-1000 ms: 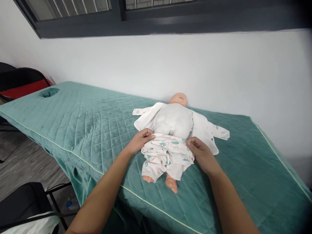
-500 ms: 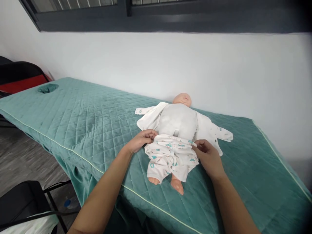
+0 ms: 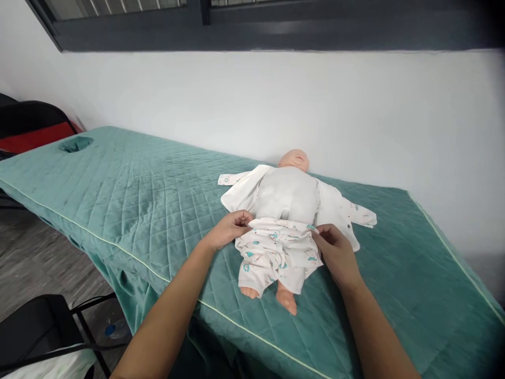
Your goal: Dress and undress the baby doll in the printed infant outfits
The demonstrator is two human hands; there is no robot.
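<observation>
- while the doll (image 3: 289, 192) lies on its back on the green quilted bench (image 3: 158, 179), head (image 3: 294, 159) toward the white wall (image 3: 221, 105), the printed trousers (image 3: 278, 247) sit around its legs and hips, their waistband (image 3: 282, 225) just below the pale torso
- the step in hand looks like drawing up or straightening that waistband, one hand at each side
- the left hand (image 3: 229, 229) has its grip closed in a pinch on the near-left corner of the waistband, thumb and fingers drawn together
- the right hand (image 3: 337, 252) nips the opposite corner between thumb and forefinger, its other fingers loosely curled
- the next move probably calls for an even pull from both sides; the cloth is bunched in folds, and a one-sided tug could twist it or shift the doll
- the white jacket (image 3: 242, 195) is spread open, a sleeve out to each side; its right flap lies near the right hand and could get caught up
- the piped near edge (image 3: 252, 332) runs below the feet (image 3: 286, 299), with a strip of cover between; the head is close by the wall, so little room seems left that way
- sideways, cover stretches far left to the round hole (image 3: 76, 144) and less far right, so both wrists seem free to swing outward
</observation>
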